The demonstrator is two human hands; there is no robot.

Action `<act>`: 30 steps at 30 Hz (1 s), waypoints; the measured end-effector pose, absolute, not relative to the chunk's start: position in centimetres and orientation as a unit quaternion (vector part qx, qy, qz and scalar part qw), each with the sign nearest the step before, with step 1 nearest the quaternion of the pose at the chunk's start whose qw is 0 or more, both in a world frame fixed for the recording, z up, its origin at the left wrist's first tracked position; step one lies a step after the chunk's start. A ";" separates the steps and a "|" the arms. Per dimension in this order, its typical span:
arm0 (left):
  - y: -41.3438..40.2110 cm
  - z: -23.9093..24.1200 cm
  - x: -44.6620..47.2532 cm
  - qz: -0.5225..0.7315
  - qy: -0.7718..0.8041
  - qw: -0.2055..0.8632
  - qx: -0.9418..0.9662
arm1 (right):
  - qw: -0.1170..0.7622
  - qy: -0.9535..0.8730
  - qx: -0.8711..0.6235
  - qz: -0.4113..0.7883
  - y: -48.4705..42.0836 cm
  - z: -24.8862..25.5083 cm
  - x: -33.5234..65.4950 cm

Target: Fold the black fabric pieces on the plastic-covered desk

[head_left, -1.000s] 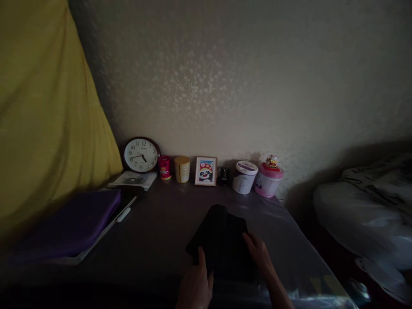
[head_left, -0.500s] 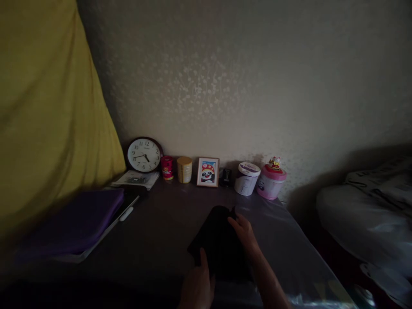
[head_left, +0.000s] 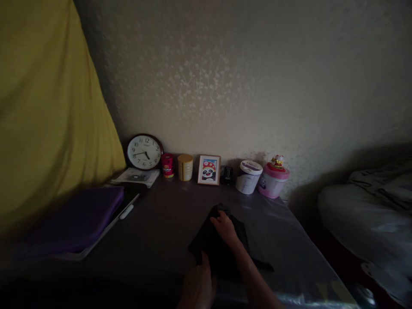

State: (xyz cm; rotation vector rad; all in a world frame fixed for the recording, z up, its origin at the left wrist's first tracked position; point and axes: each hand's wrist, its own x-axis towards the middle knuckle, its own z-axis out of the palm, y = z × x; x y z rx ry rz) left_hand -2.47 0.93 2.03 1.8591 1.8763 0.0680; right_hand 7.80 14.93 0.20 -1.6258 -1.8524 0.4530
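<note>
A limp black cloth point(head_left: 207, 238) lies on the table in front of me, its exact kind lost in the dim light. My right hand point(head_left: 224, 226) is over its far part, fingers bent and closed on the fabric near the top edge. At the near left edge is my left hand point(head_left: 198, 277), index finger pointing forward along the cloth and the other fingers curled under, partly in shadow. A thin dark strip of the cloth sticks out to the right, beyond my right forearm.
Along the wall stand a clock point(head_left: 144, 152), a red can point(head_left: 168, 165), a yellow tin point(head_left: 185, 168), a framed panda picture point(head_left: 209, 170), a white tub point(head_left: 248, 178) and a pink tub point(head_left: 273, 181) with a figurine. A purple folder point(head_left: 77, 219) lies left; grey bags point(head_left: 363, 223) are right.
My right hand has moved left and inward over the cloth, folding its right side over. A dark strip now shows at the right. My left hand has stayed nearly in place.
</note>
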 end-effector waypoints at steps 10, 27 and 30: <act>-0.3 2.9 -4.1 0.065 0.653 0.212 0.724 | 0.265 -0.758 -0.561 0.203 13.0 2.2 7.3; 1.2 2.7 -2.5 -0.011 0.671 0.238 0.702 | 0.339 -0.866 -0.350 0.112 9.3 1.1 10.7; 1.5 2.7 -2.5 -0.011 0.671 0.254 0.696 | 0.321 -0.865 -0.374 0.091 12.5 0.4 10.8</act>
